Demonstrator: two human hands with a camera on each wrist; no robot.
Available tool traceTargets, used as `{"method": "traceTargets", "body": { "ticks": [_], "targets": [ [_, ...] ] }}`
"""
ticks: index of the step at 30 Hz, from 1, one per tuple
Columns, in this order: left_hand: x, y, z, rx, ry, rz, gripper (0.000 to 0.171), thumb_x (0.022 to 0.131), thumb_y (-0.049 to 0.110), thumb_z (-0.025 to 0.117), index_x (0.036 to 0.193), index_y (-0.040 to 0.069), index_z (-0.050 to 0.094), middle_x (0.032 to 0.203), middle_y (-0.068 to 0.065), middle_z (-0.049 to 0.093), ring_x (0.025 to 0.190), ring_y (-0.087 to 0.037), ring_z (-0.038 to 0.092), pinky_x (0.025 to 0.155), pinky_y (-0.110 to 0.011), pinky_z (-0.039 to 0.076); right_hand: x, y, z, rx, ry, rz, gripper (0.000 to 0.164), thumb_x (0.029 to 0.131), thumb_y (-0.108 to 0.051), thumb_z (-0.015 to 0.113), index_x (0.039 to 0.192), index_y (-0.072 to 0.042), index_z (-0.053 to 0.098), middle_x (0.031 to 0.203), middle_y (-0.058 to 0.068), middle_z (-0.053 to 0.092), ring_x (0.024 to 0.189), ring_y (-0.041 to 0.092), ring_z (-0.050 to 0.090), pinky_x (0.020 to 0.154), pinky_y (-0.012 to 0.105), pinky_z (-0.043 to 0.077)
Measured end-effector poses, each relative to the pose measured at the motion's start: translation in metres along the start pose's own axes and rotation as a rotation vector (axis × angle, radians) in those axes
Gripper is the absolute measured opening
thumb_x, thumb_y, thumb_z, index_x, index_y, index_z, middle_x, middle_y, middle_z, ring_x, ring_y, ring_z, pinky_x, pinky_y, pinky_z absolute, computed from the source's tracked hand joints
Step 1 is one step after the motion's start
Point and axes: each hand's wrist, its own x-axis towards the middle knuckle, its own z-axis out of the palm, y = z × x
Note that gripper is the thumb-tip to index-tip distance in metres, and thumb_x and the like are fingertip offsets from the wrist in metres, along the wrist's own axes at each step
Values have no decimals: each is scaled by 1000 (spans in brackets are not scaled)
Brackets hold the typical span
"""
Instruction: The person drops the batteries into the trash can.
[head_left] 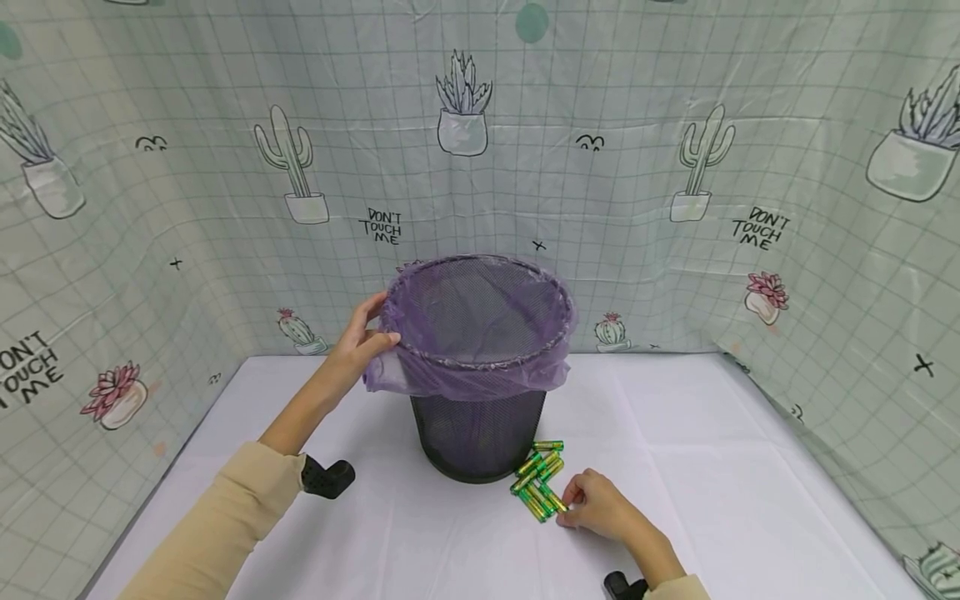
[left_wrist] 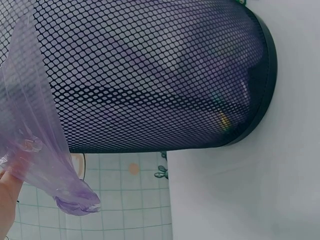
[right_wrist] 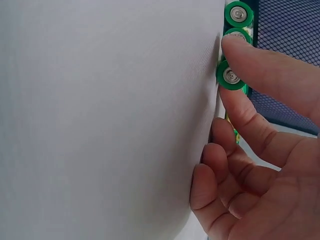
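Observation:
A black mesh wastebasket stands upright, lined with a purple translucent bag folded over its rim. My left hand grips the rim at the left side, thumb over the bag; in the left wrist view the bag partly covers that hand. Several green and gold batteries lie in a loose cluster at the basket's right front. At the near side of this cluster, my right hand pinches one battery between thumb and index finger, the other fingers curled against the tabletop.
A white cloth covers the table. Behind and beside it hangs a grid-patterned curtain with cactus prints. Black wrist mounts sit on both forearms. Through the basket's mesh, a small yellow-green patch shows near the bottom.

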Motion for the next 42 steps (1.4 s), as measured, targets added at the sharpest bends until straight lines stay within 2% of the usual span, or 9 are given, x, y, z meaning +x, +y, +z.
{"method": "traceTargets", "body": {
  "ticks": [9,17,34,42],
  "targets": [
    [0,0,1,-2,3,2,72,89,23,44,150,12,7,154,-14,7,126,-37,35,105,-55,26,0,1,-1,-21,-9,-7,22,70,-15,77,75,-4,58,78,4,49,69,14,45,59,24,39],
    [1,-1,1,2,2,1,72,89,23,44,150,13,7,154,-14,7,127,-38,34,105,-55,26,-4,-3,-3,7,41,47,19,71,-11,76,76,-2,59,79,4,50,69,15,46,57,21,38],
    [0,-1,1,2,1,-6,72,89,23,43,150,13,6,154,-14,7,129,-38,31,106,-56,24,-6,-5,-13,5,132,-52,14,74,-7,70,81,1,61,75,3,52,66,11,45,56,20,39],
    [1,-1,0,-8,-4,4,72,90,23,44,150,13,6,154,-13,7,129,-38,32,105,-55,26,-8,-19,-25,43,179,-63,17,78,-14,71,84,-2,62,76,1,53,68,8,44,58,20,38]
  ]
}}
